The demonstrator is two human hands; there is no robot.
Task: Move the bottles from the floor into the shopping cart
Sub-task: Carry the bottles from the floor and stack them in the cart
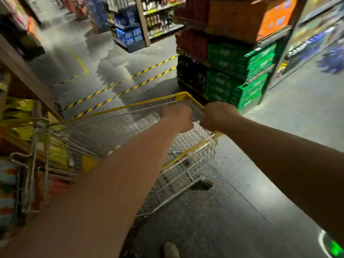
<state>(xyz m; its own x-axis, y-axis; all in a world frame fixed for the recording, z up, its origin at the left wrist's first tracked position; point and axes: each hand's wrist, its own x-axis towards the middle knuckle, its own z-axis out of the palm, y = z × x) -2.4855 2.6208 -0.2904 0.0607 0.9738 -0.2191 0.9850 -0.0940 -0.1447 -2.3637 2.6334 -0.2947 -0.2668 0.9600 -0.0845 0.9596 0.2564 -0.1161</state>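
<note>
Grey floor [232, 211]: smooth and glossy, with pale patches of reflected light up the aisle; darker near the camera.
Floor markings: two strips of black-and-yellow hazard tape [119, 90] run diagonally beyond the cart; a thin yellow line [80, 61] lies further up.
Room: store aisle, dim, with motion blur on both edges.
Shopping cart [181, 95]: wire basket with a yellow rim, standing on the floor in mid-frame, skewed left; one caster [202, 183] shows below the basket. Nothing can be made out inside the basket.
Left hand [176, 118]: arm stretched out, fingers curled over the basket's far right rim; blurred, grip detail unclear.
Right hand [217, 116]: closed on the same rim, just beside the left hand, a small gap between them.
Pallet stack: green cases [232, 75] low, red cases [193, 43] and orange boxes [275, 19] above, just beyond the cart's far end.
Shelved bottles [160, 21]: on racks at the far end of the aisle, well apart from the cart; blue packs [128, 35] on the end display beside them.
Left shelving [16, 116]: yellow packaging, close against the cart's left side.
Right side: blurred shelving [316, 34], contents unreadable.
Shoe [170, 249]: toe at the bottom edge.
Green-lit object [333, 247]: white ring, bottom right corner; identity cannot be told.
</note>
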